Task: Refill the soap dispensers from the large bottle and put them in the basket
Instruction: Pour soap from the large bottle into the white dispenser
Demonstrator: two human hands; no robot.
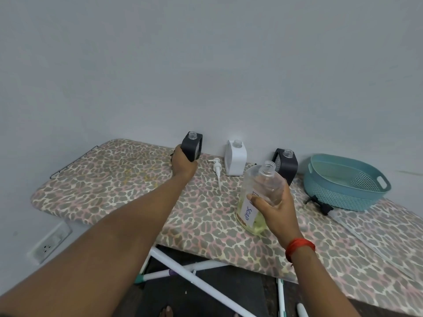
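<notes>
Your left hand (183,164) wraps the black dispenser (192,146) at the ironing board's (114,175) far edge. It's rigid, probably light, open-necked. Your right hand (274,207) grips the large bottle (256,186), tilted mid-board — uncapped, smooth, likely slippery and bottom-heavy — grip lower.

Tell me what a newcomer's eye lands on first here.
The leopard-print ironing board cover fills the middle. Over it, the left hand grips a black open-necked dispenser by the wall, while the right hand holds the large clear bottle labelled SOAP, capless, near centre. A teal basket sits at far right.
</notes>
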